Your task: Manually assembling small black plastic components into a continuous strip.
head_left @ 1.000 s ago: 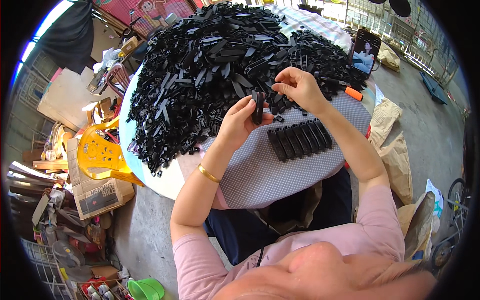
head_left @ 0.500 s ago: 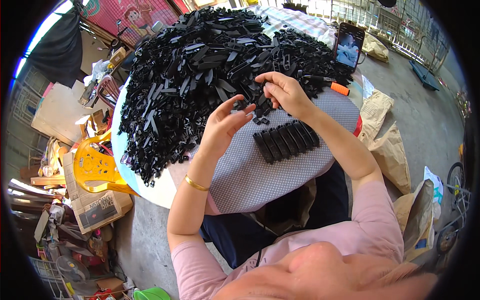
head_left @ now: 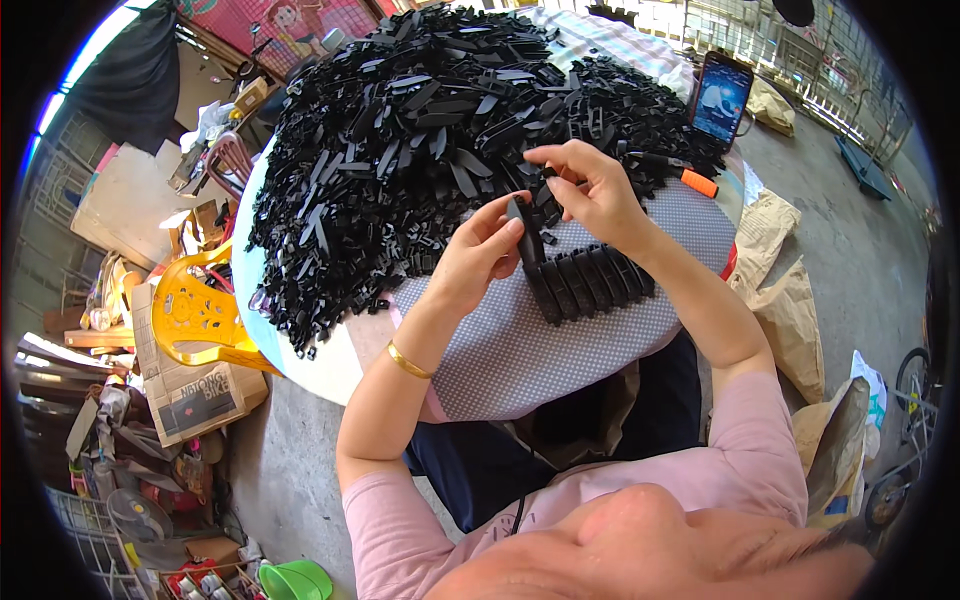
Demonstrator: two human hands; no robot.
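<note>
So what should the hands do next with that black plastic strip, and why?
Probably lower the black plastic strip, pinched in the left hand and right hand, onto the left end of the tidy row of matching strips; that row reads as finished pieces.

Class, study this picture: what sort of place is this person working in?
Probably an informal outdoor workshop: a huge heap of black plastic parts on a cloth-covered table, cardboard boxes and clutter on a concrete floor.

Bright daylight, glare at upper left, sharp centre, heavy fisheye bending toward the black rim.
</note>
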